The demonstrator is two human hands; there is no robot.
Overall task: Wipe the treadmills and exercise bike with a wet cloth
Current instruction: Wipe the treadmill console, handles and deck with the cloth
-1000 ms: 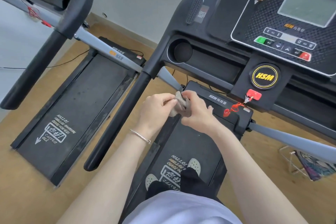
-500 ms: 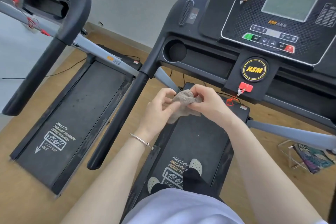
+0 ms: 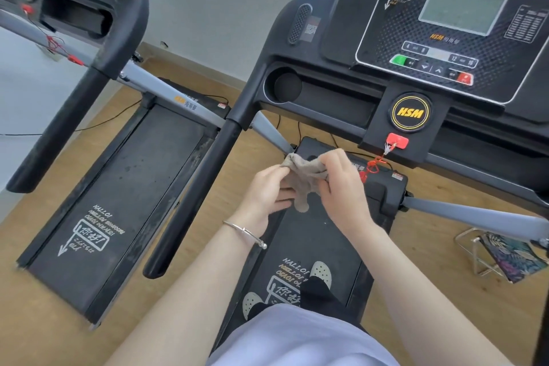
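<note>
Cloth is bunched up between both my hands, grey-beige, one loose end hanging down over the belt of the treadmill I'm standing on. Left hand pinches its left corner w/ thumb & fingers, other fingers lie loosely below. Right hand has fingers curled round the right side of the cloth, so both are holding it, held up in the air just in front of the motor cover, not touching the machine. Thin silver bangle on my left wrist. My pale clogs sit on the belt next to white printed lettering. Up front, the console w/ grey screen, green & red buttons, a yellow HSM badge, and a red safety key w/ red cord dangling. Round cup holder to the console's left, black handrail running down toward me. Second treadmill stands just beside on my left, belt looks dusty at the edges, its own red cord hanging from its console. Wood floor underneath, black cable trailing across it. On the right, a clear stand w/ a leaf-pattern thing on the floor, can't tell what exactly.
</note>
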